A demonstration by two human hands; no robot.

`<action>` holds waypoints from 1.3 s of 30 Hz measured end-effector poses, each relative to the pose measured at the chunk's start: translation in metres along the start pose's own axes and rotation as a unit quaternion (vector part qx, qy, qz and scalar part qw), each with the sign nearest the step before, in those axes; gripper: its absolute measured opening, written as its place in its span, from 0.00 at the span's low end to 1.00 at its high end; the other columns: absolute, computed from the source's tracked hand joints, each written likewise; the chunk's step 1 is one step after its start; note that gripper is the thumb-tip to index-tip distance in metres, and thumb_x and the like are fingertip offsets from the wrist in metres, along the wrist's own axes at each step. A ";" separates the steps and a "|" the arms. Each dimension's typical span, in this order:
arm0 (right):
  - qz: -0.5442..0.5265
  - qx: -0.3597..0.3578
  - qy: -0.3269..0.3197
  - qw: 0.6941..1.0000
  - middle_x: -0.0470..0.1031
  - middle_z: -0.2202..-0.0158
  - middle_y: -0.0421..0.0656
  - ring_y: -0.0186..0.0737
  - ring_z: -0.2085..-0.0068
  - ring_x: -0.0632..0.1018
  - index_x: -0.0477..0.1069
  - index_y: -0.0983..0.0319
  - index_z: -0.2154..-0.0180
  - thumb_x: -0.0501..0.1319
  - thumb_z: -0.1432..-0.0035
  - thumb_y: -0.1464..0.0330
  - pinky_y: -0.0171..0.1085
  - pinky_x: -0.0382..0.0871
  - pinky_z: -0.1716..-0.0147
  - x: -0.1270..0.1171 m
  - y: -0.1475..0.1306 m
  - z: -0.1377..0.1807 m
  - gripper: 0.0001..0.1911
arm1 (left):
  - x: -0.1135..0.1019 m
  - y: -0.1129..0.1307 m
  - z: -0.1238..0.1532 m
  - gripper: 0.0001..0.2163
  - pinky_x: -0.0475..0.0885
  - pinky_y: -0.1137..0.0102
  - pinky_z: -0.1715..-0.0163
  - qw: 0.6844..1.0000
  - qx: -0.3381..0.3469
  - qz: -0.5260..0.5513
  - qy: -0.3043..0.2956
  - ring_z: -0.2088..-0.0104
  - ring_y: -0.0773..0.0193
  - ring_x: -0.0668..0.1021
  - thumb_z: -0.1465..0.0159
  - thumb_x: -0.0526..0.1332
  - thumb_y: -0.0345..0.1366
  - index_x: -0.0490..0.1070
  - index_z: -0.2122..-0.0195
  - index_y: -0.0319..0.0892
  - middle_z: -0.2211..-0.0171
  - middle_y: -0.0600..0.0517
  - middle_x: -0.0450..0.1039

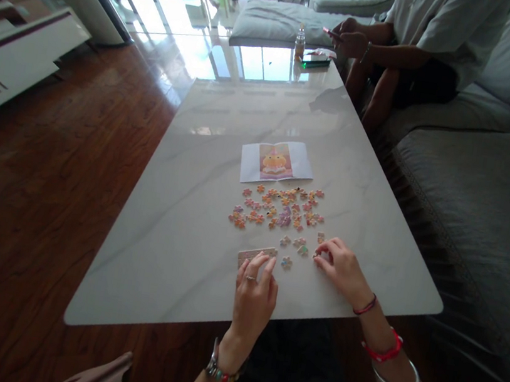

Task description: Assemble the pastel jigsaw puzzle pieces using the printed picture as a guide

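Observation:
My left hand lies with fingers stretched out and tips resting on the near side of a small joined strip of jigsaw puzzle. To its right, the thumb and fingertips of my right hand pinch a puzzle piece, mostly covered by the fingers, at the tabletop. Several pale loose puzzle pieces are spread between the two hands, and one pale piece sits just beyond my right fingertips. Farther off, a scattered group of orange, pink and yellow pieces surrounds a purple cluster.
A creased paper sheet with a printed picture lies beyond the pieces on the white marbled table. At the far end stand a bottle and a dark device. Another person sits on the grey sofa, holding a phone.

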State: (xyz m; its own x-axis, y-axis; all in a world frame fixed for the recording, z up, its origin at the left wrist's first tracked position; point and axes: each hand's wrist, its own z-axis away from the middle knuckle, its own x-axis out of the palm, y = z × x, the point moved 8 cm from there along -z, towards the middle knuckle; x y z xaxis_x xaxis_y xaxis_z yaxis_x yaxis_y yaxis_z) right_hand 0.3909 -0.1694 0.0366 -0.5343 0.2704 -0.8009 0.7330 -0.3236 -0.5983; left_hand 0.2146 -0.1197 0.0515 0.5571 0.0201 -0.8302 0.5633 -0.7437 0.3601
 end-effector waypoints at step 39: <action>0.054 -0.051 -0.026 0.997 0.71 0.67 0.45 0.37 0.65 0.72 0.69 0.63 0.68 0.56 0.49 0.75 0.33 0.63 0.64 0.029 -0.046 -0.017 0.06 | -0.002 -0.018 0.013 0.14 0.60 0.59 0.49 0.996 0.009 -0.039 -0.077 0.49 0.58 0.66 0.41 0.50 0.30 0.64 0.53 0.41 0.52 0.46 0.65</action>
State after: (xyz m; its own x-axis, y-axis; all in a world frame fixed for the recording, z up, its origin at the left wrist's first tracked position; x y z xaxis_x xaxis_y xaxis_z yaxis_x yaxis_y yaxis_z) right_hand 0.3492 -0.1317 0.0411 -0.4697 0.1905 -0.8620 0.8249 -0.2533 -0.5054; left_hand 0.1957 -0.1153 0.0412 0.4115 -0.0244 -0.9111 0.5895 -0.7553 0.2864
